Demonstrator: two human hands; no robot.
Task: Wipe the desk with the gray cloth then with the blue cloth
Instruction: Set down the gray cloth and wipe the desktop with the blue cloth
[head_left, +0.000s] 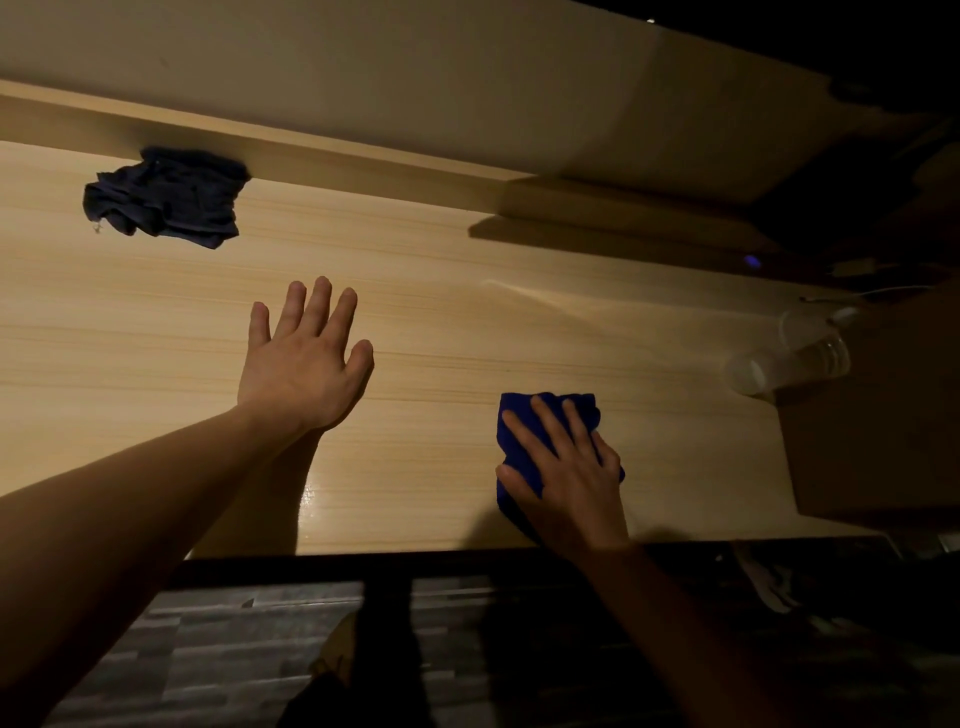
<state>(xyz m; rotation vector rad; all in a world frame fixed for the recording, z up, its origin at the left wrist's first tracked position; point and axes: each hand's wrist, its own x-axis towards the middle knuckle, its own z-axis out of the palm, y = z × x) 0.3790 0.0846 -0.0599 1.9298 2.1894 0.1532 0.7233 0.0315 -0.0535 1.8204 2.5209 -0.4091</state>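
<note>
A crumpled gray cloth (165, 196) lies at the far left of the light wooden desk (441, 312), against the raised back ledge, with no hand on it. My left hand (304, 358) rests flat on the desk's middle, fingers spread, holding nothing. A blue cloth (524, 441) sits near the front edge on the right. My right hand (569, 475) presses down on it with fingers spread over the top, covering much of it.
Clear plastic bottles (795, 358) lie on their sides at the desk's right end, beside a brown box (878, 426). A shelf block (623, 213) juts out at the back right. Dark floor (260, 649) lies below the front edge.
</note>
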